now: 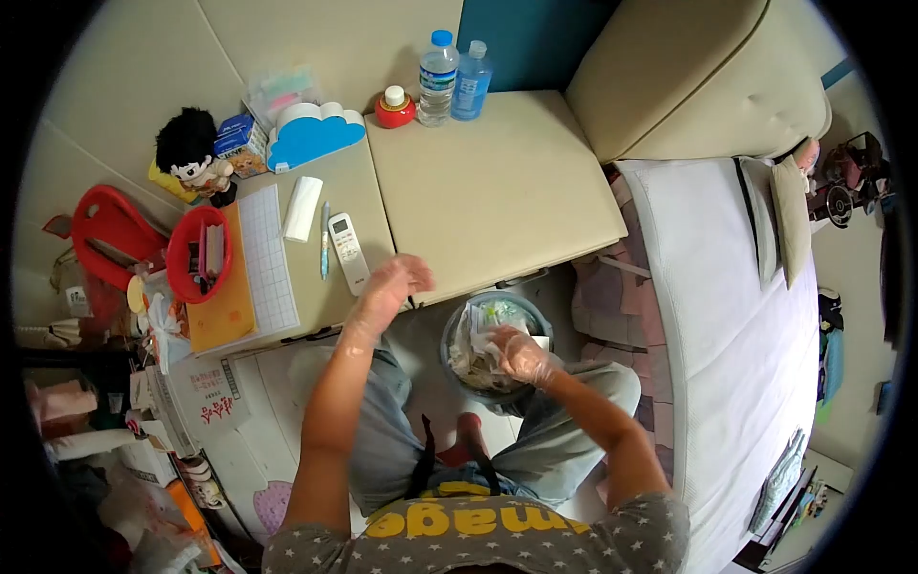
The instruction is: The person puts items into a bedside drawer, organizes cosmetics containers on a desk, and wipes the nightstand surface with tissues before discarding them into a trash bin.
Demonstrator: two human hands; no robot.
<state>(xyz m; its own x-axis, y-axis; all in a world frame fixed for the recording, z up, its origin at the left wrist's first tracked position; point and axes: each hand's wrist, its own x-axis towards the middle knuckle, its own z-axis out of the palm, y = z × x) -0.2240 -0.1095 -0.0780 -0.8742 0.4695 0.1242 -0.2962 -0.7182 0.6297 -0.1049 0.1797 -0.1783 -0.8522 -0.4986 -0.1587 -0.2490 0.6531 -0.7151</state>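
Thin clear plastic gloves cover both of my hands. My left hand (pixel 389 290) is raised near the front edge of the beige cabinet top (pixel 488 191), beside a white remote control (pixel 348 251); its fingers are curled and blurred, and I cannot make out anything in them. Over the round grey bin (pixel 541 321) on the floor is my right hand (pixel 521 354), its fingers closed around something pale at the bin's opening. Crumpled white and greenish waste (pixel 469 359) fills the bin, which stands between my knees.
On the cabinet stand two bottles (pixel 437 81), a red jar (pixel 395 107), a blue cloud-shaped box (pixel 314 137), a doll (pixel 196 158), a pen (pixel 325 244), papers (pixel 270 258) and a red basket (pixel 200 254). A bed (pixel 736 354) lies to the right.
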